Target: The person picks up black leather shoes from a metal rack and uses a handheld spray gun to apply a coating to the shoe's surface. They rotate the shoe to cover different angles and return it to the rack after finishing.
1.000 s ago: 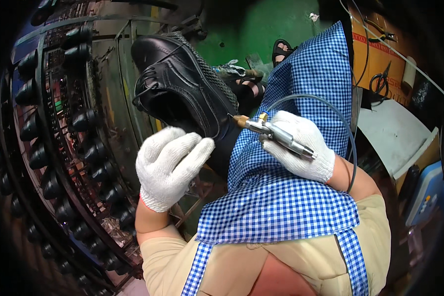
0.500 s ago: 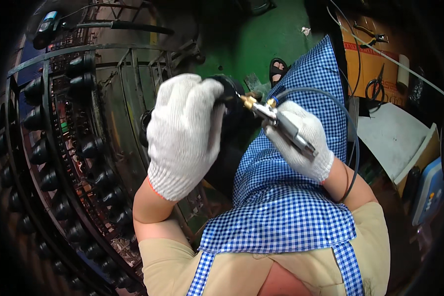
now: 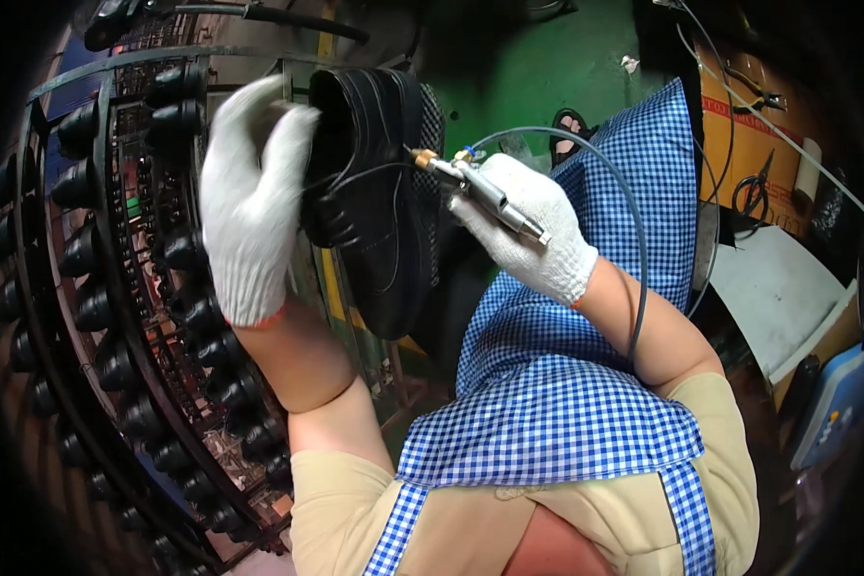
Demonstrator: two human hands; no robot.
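Note:
A black shoe point(image 3: 370, 206) with a dark opening, stitched lines and a checked patch along its right side is in front of me, left of the middle. Beside its opening is my left hand point(image 3: 250, 197) in a white knit glove, its thumb apart from the curved fingers and close to the shoe's edge. Whether the thumb touches the shoe I cannot tell. My right hand point(image 3: 542, 226), also gloved, grips a small silver spray gun point(image 3: 490, 197) with a brass nozzle and a grey hose. The nozzle points left, close to the shoe's upper.
A metal rack point(image 3: 110, 216) with rows of black shoes fills the left side. At the right are a cardboard box point(image 3: 725, 125) with black scissors point(image 3: 754, 197) and pliers point(image 3: 754, 91), a white sheet point(image 3: 773, 288) and a blue case point(image 3: 830, 408). A checked apron point(image 3: 557, 422) covers my lap.
The shoe has turned into fuller view, left of where it was. My left hand has shifted left and spread its thumb. My right hand has moved left with the spray gun.

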